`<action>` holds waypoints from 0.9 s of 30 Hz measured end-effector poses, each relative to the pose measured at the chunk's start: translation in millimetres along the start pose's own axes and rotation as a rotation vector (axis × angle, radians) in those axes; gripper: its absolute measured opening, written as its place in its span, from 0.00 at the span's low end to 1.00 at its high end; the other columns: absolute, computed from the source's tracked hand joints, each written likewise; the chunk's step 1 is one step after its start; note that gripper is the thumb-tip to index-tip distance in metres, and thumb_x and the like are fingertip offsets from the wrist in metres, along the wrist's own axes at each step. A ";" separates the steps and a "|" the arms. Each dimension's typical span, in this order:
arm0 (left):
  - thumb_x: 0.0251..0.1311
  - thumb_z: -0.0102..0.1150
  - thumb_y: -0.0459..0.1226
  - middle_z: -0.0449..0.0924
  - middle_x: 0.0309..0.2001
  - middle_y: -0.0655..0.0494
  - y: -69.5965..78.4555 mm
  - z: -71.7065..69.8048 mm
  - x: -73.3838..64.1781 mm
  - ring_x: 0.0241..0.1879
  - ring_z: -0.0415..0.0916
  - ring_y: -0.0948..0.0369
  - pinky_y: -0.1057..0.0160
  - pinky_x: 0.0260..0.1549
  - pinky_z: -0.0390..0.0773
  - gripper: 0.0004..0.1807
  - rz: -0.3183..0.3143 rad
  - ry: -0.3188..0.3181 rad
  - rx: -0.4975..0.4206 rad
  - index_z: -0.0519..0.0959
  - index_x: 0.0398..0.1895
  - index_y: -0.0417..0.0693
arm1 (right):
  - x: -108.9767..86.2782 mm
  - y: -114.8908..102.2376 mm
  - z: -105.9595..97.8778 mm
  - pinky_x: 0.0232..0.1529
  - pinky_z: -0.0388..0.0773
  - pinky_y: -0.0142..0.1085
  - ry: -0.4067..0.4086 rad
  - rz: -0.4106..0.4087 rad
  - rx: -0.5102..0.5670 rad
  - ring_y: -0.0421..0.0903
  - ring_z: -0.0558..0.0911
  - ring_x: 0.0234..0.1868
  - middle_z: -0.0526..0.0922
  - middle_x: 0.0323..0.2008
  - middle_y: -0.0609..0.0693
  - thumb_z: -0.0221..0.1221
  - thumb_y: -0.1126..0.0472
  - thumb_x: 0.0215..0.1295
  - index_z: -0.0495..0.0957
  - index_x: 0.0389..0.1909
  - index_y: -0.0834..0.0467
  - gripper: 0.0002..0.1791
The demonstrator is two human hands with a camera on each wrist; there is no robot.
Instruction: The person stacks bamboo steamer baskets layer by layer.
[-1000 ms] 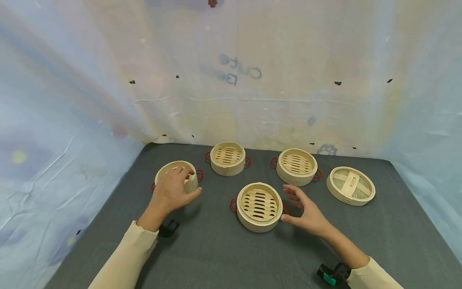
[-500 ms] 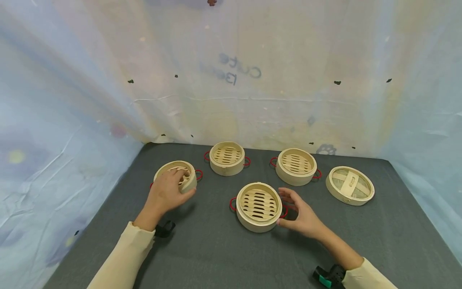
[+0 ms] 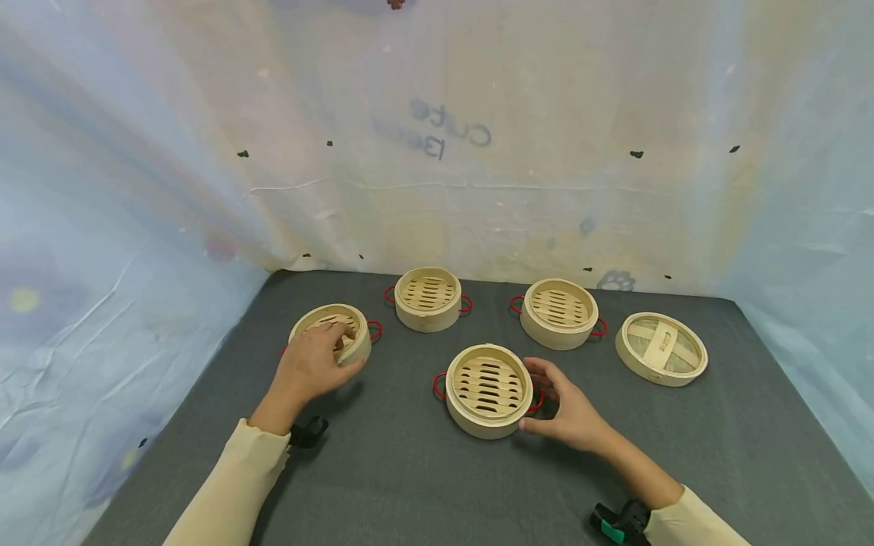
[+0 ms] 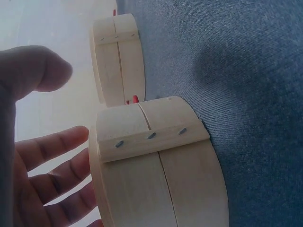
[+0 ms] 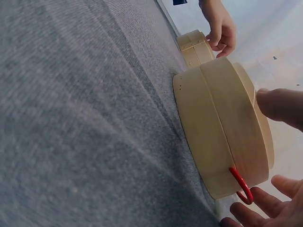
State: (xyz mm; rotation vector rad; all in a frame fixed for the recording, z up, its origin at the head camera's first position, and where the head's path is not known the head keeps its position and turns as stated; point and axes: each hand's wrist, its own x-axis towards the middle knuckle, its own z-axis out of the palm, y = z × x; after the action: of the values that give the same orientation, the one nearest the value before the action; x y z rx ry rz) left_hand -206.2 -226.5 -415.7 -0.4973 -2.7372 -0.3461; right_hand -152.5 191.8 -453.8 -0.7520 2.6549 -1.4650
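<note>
In the head view, my left hand (image 3: 310, 368) hovers over the near side of the left bamboo steamer basket (image 3: 362, 347). The left wrist view puts its fingers (image 4: 54, 184) by that basket's rim, with the thumb lifted well away. At centre front stands another bamboo steamer basket (image 3: 486, 426), slatted inside, with red side handles. My right hand (image 3: 570, 413) is at its right side, fingers spread near the red handle (image 5: 242, 187). In the right wrist view the thumb (image 5: 279, 105) reaches the basket's upper rim. Neither hand has closed round its basket.
Two more steamer baskets with red handles stand behind, one at back centre (image 3: 427, 312) and one at back right (image 3: 558, 332). A round bamboo lid (image 3: 661, 350) with a cross strip lies at the far right. A pale printed curtain (image 3: 437, 205) encloses the dark tabletop (image 3: 410, 493).
My right hand has moved left, up to the front basket's side. My left hand has shifted slightly left and down over the left basket. The baskets and lid stay in place.
</note>
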 end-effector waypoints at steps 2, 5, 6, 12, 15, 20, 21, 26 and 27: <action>0.46 0.69 0.50 0.80 0.30 0.56 0.0 0.2 -0.6 0.27 0.76 0.59 0.55 0.29 0.75 0.20 0.005 0.003 0.005 0.80 0.40 0.51 | 0.0 0.9 0.7 0.57 0.71 0.56 0.003 0.001 -0.001 0.61 0.72 0.63 0.67 0.65 0.61 0.72 0.60 0.50 0.57 0.69 0.66 0.48; 0.46 0.69 0.50 0.79 0.29 0.56 -0.1 0.4 -1.2 0.26 0.76 0.59 0.55 0.29 0.76 0.19 0.003 0.000 0.008 0.80 0.39 0.51 | 0.0 1.9 1.2 0.58 0.71 0.54 0.005 0.001 -0.001 0.61 0.72 0.63 0.67 0.65 0.61 0.72 0.60 0.50 0.57 0.69 0.66 0.48; 0.45 0.69 0.50 0.79 0.29 0.56 -0.2 0.5 -1.3 0.26 0.76 0.59 0.55 0.28 0.76 0.20 -0.001 -0.003 0.009 0.80 0.39 0.51 | 0.0 2.2 1.4 0.58 0.71 0.54 0.005 0.000 0.000 0.61 0.72 0.63 0.67 0.65 0.61 0.73 0.60 0.50 0.57 0.69 0.66 0.48; 0.44 0.69 0.49 0.79 0.29 0.57 -4.7 2.8 -0.9 0.27 0.74 0.60 0.56 0.27 0.75 0.20 -0.040 -0.040 0.014 0.80 0.40 0.51 | 0.5 3.2 2.3 0.59 0.71 0.53 0.008 0.004 0.012 0.61 0.72 0.63 0.68 0.65 0.62 0.73 0.59 0.50 0.58 0.68 0.66 0.48; 0.43 0.69 0.47 0.77 0.28 0.58 -7.8 4.3 -1.7 0.26 0.72 0.62 0.58 0.26 0.73 0.18 -0.053 -0.060 0.009 0.80 0.38 0.51 | 1.1 4.6 3.3 0.60 0.71 0.52 0.009 0.011 0.013 0.60 0.73 0.63 0.68 0.65 0.61 0.73 0.58 0.49 0.59 0.68 0.64 0.48; 0.43 0.69 0.46 0.75 0.26 0.60 -9.8 4.7 -2.9 0.24 0.69 0.63 0.60 0.24 0.71 0.16 -0.048 -0.074 0.012 0.79 0.36 0.52 | 2.0 6.0 4.0 0.59 0.73 0.45 0.020 0.025 -0.004 0.56 0.73 0.63 0.71 0.64 0.57 0.75 0.57 0.46 0.59 0.69 0.60 0.50; 0.43 0.68 0.45 0.75 0.26 0.60 -9.8 4.5 -3.1 0.24 0.69 0.63 0.60 0.24 0.71 0.16 -0.047 -0.077 0.013 0.79 0.36 0.52 | 2.1 6.0 4.0 0.59 0.73 0.43 0.022 0.028 -0.007 0.55 0.73 0.63 0.71 0.63 0.56 0.75 0.57 0.45 0.59 0.69 0.60 0.50; 0.43 0.66 0.42 0.73 0.25 0.61 -9.9 4.1 -4.9 0.24 0.68 0.63 0.60 0.23 0.69 0.14 -0.046 -0.091 0.018 0.79 0.36 0.52 | 2.4 5.9 4.7 0.59 0.73 0.42 0.025 0.025 -0.003 0.55 0.73 0.63 0.72 0.63 0.56 0.76 0.56 0.44 0.59 0.69 0.59 0.51; 0.43 0.66 0.42 0.73 0.25 0.61 -9.9 4.0 -5.1 0.24 0.67 0.63 0.61 0.23 0.69 0.14 -0.045 -0.092 0.021 0.78 0.35 0.52 | 2.5 6.0 5.1 0.59 0.73 0.43 0.025 0.025 -0.002 0.55 0.73 0.63 0.72 0.63 0.56 0.76 0.56 0.44 0.59 0.69 0.59 0.51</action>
State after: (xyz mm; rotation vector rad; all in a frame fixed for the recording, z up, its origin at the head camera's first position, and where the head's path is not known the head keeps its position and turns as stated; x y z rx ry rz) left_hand -206.5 -235.9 -423.0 -0.4572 -2.8422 -0.3132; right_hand -155.9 189.4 -461.0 -0.7024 2.6738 -1.4755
